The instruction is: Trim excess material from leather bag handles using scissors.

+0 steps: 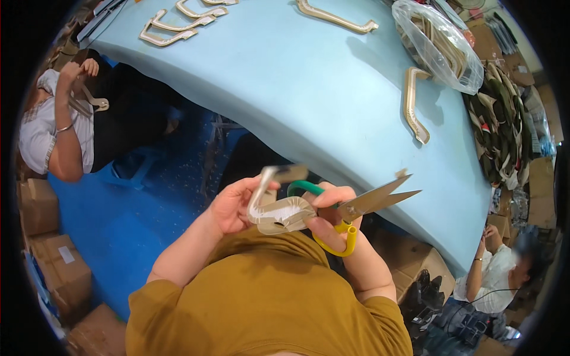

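Note:
My left hand holds a beige curved strap piece with a white stitched inner face, just above my mustard shirt. My right hand grips a pair of scissors with one green and one yellow handle loop. The blades are slightly apart and point right, away from the strap piece. Both hands meet close together below the near edge of the light blue table.
Several beige strap pieces lie on the table, one near the right. A clear bag of pieces sits at back right. A seated person is at left, another at lower right. Cardboard boxes stand on the blue floor.

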Demonstrator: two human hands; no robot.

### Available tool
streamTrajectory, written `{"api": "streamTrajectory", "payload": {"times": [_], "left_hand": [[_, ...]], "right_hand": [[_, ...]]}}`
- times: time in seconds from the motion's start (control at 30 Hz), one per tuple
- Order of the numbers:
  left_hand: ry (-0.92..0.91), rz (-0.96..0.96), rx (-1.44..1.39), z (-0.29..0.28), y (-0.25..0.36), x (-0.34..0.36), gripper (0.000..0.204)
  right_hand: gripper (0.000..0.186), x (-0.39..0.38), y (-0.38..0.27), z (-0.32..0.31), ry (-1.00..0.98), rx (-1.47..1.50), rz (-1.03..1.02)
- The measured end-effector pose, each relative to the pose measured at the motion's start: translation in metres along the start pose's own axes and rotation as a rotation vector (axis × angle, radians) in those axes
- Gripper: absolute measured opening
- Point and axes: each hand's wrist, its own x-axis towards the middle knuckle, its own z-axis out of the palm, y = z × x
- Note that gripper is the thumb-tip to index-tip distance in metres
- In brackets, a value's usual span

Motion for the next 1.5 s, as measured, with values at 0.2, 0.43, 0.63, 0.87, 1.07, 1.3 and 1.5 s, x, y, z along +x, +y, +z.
{"api": "streamTrajectory", "payload": {"times": [0.2, 0.43, 0.63, 0.87, 1.07, 1.3, 1.5], "left_hand": [[0.085, 0.645, 0.782, 0.021, 0.026, -0.030, 0.020], [0.047, 0.913, 1.389, 0.045, -0.008, -0.025, 0.013], [-0.173, 1.028, 1.928, 0.041, -0.021, -0.014, 0.021], [-0.128, 0.804, 1.218, 0.040, -0.012, 0.000, 0.060], [-0.214, 0.901, 1.036, 0.056, -0.013, 0.007, 0.058], [-0.313, 0.830, 0.667, 0.069, -0.012, 0.006, 0.024], [-0.139, 1.016, 0.871, 0.064, -0.011, 0.005, 0.011]], "right_hand": [[0.040, -0.013, 0.001, -0.010, 0.174, -0.021, 0.298], [0.043, 0.013, 0.006, -0.012, 0.271, 0.221, 0.168], [0.038, 0.018, 0.008, -0.011, 0.502, 0.279, 0.223], [0.034, 0.011, -0.006, 0.004, 0.429, 0.204, 0.217], [0.028, 0.003, 0.003, 0.013, 0.406, -0.022, 0.313], [0.033, -0.001, 0.012, 0.013, 0.324, -0.097, 0.257], [0.029, 0.005, 0.007, 0.014, 0.387, -0.274, 0.244]]}}
